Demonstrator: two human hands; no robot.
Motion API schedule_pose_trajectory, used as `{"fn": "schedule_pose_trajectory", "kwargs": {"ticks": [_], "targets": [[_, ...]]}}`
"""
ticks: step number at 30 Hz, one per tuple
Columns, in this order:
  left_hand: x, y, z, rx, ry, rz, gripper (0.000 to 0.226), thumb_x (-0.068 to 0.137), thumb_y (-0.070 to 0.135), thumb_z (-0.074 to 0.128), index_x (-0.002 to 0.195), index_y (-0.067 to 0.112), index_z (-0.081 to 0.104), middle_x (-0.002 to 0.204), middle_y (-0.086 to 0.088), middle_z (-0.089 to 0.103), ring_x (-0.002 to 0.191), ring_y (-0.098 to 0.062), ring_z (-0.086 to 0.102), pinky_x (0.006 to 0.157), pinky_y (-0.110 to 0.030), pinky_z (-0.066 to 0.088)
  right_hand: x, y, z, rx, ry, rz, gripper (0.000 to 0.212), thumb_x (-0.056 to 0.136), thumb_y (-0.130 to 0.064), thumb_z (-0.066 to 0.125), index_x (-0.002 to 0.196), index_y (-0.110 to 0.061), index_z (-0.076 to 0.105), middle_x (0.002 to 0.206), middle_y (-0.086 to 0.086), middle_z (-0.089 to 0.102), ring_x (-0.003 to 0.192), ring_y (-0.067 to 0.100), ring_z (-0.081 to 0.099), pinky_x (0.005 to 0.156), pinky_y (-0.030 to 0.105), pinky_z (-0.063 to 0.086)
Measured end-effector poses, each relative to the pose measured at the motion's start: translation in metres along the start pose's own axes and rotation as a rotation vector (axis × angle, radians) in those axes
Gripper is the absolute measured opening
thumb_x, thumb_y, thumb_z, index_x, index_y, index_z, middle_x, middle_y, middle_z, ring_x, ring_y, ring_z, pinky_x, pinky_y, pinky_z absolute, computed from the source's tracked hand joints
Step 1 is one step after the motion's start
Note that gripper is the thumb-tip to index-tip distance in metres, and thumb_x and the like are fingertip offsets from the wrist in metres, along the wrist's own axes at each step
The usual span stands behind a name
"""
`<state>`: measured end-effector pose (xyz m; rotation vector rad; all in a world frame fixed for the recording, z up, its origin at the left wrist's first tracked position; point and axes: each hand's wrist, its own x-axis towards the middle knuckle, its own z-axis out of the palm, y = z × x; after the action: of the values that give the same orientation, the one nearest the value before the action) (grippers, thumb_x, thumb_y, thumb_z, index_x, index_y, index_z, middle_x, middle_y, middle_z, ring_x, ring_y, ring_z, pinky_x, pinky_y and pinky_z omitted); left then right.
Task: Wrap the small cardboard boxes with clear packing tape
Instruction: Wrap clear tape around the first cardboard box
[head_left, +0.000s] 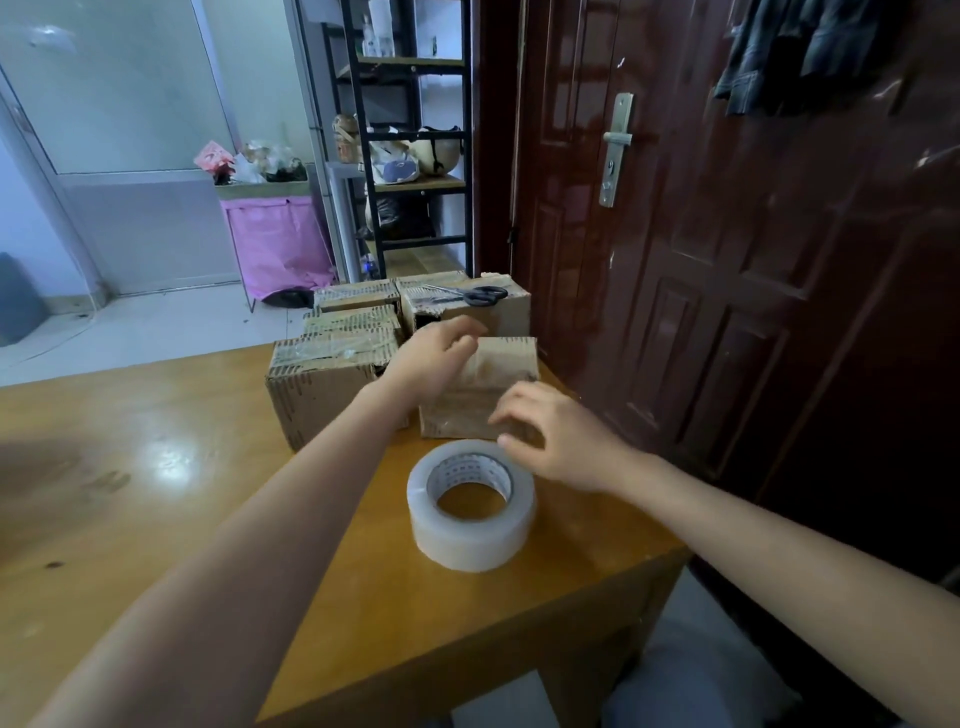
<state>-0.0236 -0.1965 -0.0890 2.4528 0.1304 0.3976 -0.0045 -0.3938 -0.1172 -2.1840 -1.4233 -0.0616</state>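
Nearest on the wooden table (156, 467), tape roll (471, 503) lying flat. Just beyond, right hand (558, 441), fingers loosely spread, touching the near box (483, 387) low on its front. Left hand (431, 358), fingers lightly curled, rests on its top, gripping nothing. Behind, taped boxes (332, 374); scissors (478, 295) atop the farthest.

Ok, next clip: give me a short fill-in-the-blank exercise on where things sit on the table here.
1. The roll of clear tape lies flat on the ____ table.
2. The black scissors rest on top of a cardboard ____.
3. The left hand and right hand are both at the nearest small box, which stands just ____ the tape roll.

Missing words: wooden; box; behind
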Motion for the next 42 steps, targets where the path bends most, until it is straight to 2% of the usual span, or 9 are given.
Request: {"fn": "schedule_pose_trajectory", "kwargs": {"ticks": [3,8,15,22,27,32,35,37,42], "targets": [[0.007,-0.004,0.000,0.148,-0.056,0.005,0.038,0.101,0.029,0.041,0.136,0.017,0.052,0.140,-0.009,0.051,0.130,-0.023,0.042,0.099,-0.035,0.036,-0.018,-0.024,0.012,-0.116,-0.136,-0.087,0.055,0.088,-0.055,0.047,0.118,-0.012,0.065,0.122,0.002,0.057,0.120,0.017,0.045,0.102,0.037,0.034],[0.005,-0.005,0.004,0.318,-0.173,-0.007,0.055,0.101,0.047,0.040,0.149,0.019,0.037,0.160,-0.004,0.025,0.149,-0.020,0.013,0.117,-0.042,0.016,-0.034,-0.049,0.039,-0.356,-0.346,-0.077,0.068,0.091,-0.061,0.049,0.143,-0.017,0.042,0.144,0.004,0.047,0.138,0.020,0.030,0.117,0.034,0.009],[-0.002,-0.012,0.011,0.416,-0.252,-0.045,0.065,0.097,0.059,0.037,0.153,0.027,0.027,0.162,0.000,0.017,0.150,-0.020,0.006,0.120,-0.048,0.009,-0.043,-0.037,0.029,-0.344,-0.367,-0.066,0.037,0.097,-0.032,0.055,0.130,-0.015,0.052,0.125,0.001,0.060,0.130,0.017,0.039,0.120,0.045,0.001],[-0.006,-0.011,0.017,0.474,-0.182,-0.007,0.062,0.097,0.057,0.042,0.151,0.028,0.031,0.159,0.002,0.023,0.147,-0.022,0.010,0.113,-0.048,0.027,-0.059,-0.014,0.002,-0.247,-0.377,-0.031,0.037,0.095,-0.007,0.053,0.131,-0.018,0.055,0.131,-0.006,0.054,0.134,0.007,0.032,0.119,0.033,-0.006],[-0.014,-0.006,0.023,0.555,-0.093,-0.022,0.060,0.095,0.061,0.041,0.146,0.030,0.038,0.153,0.001,0.033,0.140,-0.026,0.021,0.104,-0.049,0.030,-0.065,-0.003,-0.006,0.007,-0.270,0.060,0.045,0.093,-0.021,0.060,0.137,-0.023,0.049,0.142,-0.012,0.039,0.136,0.002,0.025,0.119,0.029,0.016],[-0.018,-0.002,0.023,0.617,-0.051,-0.043,0.063,0.092,0.067,0.041,0.143,0.030,0.042,0.145,-0.003,0.040,0.135,-0.027,0.027,0.100,-0.046,0.036,-0.055,-0.005,0.015,0.233,-0.095,0.502,0.073,0.093,-0.050,0.056,0.151,-0.017,0.028,0.150,-0.006,0.031,0.140,0.014,0.030,0.112,0.031,0.032],[-0.019,0.000,0.023,0.635,-0.055,-0.050,0.065,0.091,0.068,0.040,0.143,0.030,0.042,0.145,-0.003,0.040,0.135,-0.027,0.028,0.100,-0.046,0.037,-0.044,0.001,0.033,0.322,-0.021,0.569,0.038,0.089,-0.036,0.068,0.121,-0.017,0.059,0.118,-0.001,0.061,0.109,0.016,0.059,0.094,0.035,0.051],[-0.019,0.000,0.023,0.643,-0.058,-0.055,0.066,0.091,0.069,0.039,0.144,0.029,0.041,0.146,-0.004,0.040,0.135,-0.027,0.029,0.100,-0.046,0.037,-0.040,0.003,0.031,0.326,-0.014,0.591,0.020,0.088,-0.022,0.069,0.106,-0.014,0.063,0.101,0.002,0.067,0.092,0.017,0.064,0.078,0.032,0.052],[-0.020,-0.001,0.021,0.630,-0.049,-0.065,0.074,0.090,0.070,0.040,0.147,0.023,0.034,0.147,-0.005,0.039,0.137,-0.026,0.029,0.100,-0.045,0.039,-0.038,0.009,0.017,0.264,-0.022,0.542,0.022,0.084,-0.009,0.067,0.106,-0.012,0.067,0.096,0.003,0.068,0.086,0.017,0.065,0.066,0.027,0.049]]}}
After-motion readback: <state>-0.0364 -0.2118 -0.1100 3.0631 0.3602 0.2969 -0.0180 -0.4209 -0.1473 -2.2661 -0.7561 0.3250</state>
